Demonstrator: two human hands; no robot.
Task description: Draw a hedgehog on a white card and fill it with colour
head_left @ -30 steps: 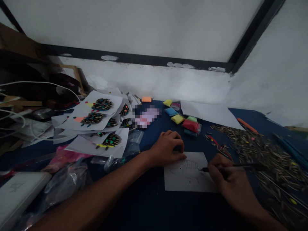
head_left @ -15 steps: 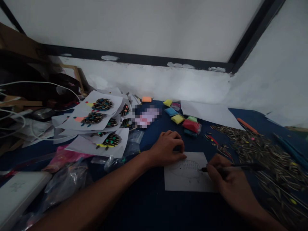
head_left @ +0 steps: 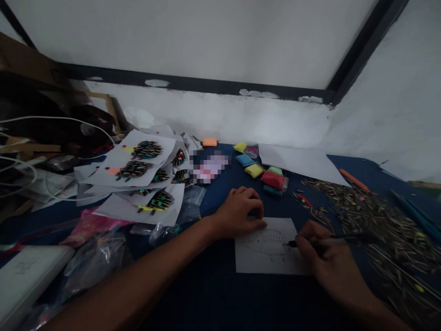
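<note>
Backed by a white wall and dimly lit, with a dark blue table spread beneath. Working over a small white sheet, laid flat on the table between both hands, probably for easy reach from either side. Resting the left hand at the sheet's upper left corner, with fingers loosely curved and a gap beside the thumb, gripping nothing visible; apparently pressing just enough to prevent sliding. Pinching a dark pen between thumb and fingers of the right hand, low near the tip, likely for fine control over short strokes. Aiming the tip at the right end of a drawn oval, lined with rows of small marks; too dim to tell whether touching.

Just beyond the right hand, spilling into a broad heap of dark striped seeds, perhaps pushed aside to free flat space. Past the sheet, dotted with coloured packets, bunched together, presumably for quick choosing. Over to the left, piled with finished-looking pictures, overlapping but face up, probably to save room without squashing raised parts.
</note>
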